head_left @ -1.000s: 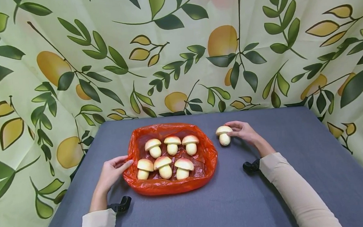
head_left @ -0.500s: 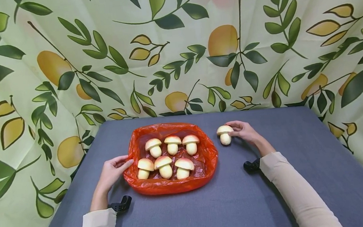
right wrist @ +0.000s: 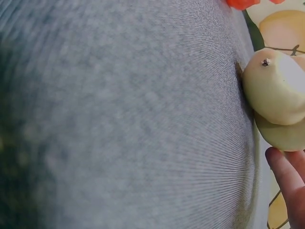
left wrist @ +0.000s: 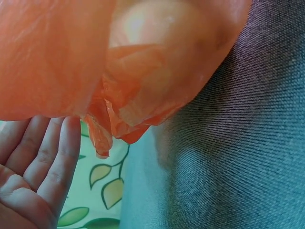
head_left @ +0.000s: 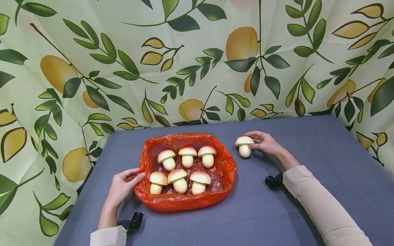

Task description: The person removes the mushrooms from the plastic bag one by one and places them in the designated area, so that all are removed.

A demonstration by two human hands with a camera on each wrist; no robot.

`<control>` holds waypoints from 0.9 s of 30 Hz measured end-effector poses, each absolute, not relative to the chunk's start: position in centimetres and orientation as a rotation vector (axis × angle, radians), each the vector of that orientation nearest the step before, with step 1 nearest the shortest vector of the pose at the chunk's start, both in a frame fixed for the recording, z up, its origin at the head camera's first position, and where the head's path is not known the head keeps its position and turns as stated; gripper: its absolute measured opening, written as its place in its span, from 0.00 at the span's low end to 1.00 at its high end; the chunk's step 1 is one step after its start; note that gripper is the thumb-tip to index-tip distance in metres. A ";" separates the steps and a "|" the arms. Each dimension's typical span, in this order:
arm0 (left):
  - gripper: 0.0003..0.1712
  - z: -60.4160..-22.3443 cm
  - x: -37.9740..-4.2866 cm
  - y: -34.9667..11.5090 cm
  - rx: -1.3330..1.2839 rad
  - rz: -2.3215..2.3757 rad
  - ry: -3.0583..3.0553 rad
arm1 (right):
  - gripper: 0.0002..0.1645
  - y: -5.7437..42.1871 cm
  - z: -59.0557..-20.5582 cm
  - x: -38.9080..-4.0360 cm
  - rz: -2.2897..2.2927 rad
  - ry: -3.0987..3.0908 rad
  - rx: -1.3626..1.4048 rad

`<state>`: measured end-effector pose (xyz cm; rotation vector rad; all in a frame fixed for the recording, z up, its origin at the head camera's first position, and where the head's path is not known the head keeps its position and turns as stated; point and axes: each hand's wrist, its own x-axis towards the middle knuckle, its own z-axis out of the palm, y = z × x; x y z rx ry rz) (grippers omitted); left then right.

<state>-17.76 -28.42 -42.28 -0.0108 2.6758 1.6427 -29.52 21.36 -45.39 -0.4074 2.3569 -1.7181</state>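
In the head view I count six mushrooms (head_left: 176, 176) in the red bag (head_left: 190, 204), toward the tabletop's (head_left: 247, 212) back-left corner, its rim pinched by the left hand (head_left: 119, 185); only the seventh mushroom (head_left: 243, 150) is left outside, near the back edge, pinched by the right hand (head_left: 266, 143). Left wrist shows me fingers together; right wrist, fingertips at the cap.

bag (head_left: 190, 204) lay on desk (head_left: 227, 233), six mushrooms (head_left: 179, 185) inside in two rows; seventh mushroom (head_left: 243, 141) right of bag; cloth (head_left: 193, 45) hung behind desk.
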 end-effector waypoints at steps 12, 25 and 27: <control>0.24 -42.3 -17.8 -28.4 -0.021 1.639 2.674 | 0.35 21.2 -44.8 -29.5 -1.663 2.378 -0.370; 0.24 -42.2 -17.8 -28.4 -0.043 1.604 2.694 | 0.35 21.2 -44.3 -29.4 -1.630 2.448 -0.383; 0.24 -42.2 -17.8 -28.4 -0.047 1.598 2.698 | 0.35 21.4 -44.2 -29.4 -1.648 2.435 -0.387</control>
